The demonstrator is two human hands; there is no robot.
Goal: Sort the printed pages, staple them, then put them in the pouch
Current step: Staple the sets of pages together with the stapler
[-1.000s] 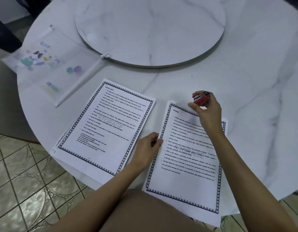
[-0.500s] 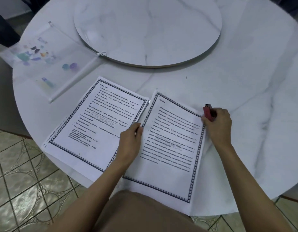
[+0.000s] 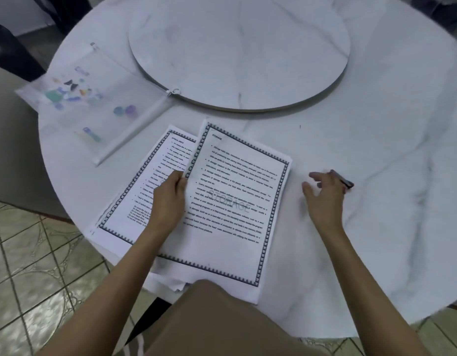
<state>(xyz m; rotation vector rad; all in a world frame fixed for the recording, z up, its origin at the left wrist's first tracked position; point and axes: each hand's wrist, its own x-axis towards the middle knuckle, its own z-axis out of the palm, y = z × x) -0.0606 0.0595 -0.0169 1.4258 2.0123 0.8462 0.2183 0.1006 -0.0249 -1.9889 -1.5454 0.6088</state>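
Observation:
Two stacks of printed pages with dark patterned borders lie at the near edge of the table. The right stack [image 3: 237,201], headed STORAGE, overlaps the left stack [image 3: 150,176]. My left hand [image 3: 170,199] grips the right stack by its left edge, fingers curled round the paper. My right hand [image 3: 325,196] hovers over bare table to the right of the pages, fingers loosely spread and holding nothing. The red stapler [image 3: 344,182] lies on the table at that hand's far side. A clear zip pouch [image 3: 93,98] with coloured prints lies at the far left.
The round white marble table [image 3: 376,150] carries a large marble turntable [image 3: 237,47] at its centre, beyond the pages. The pouch's zipper pull [image 3: 173,92] touches the turntable's rim. Tiled floor [image 3: 29,265] shows at the lower left, and my lap sits under the near edge.
My left hand has dragged the right stack leftward over the left stack. My right hand has carried the stapler to the right of the pages and let it go on the table.

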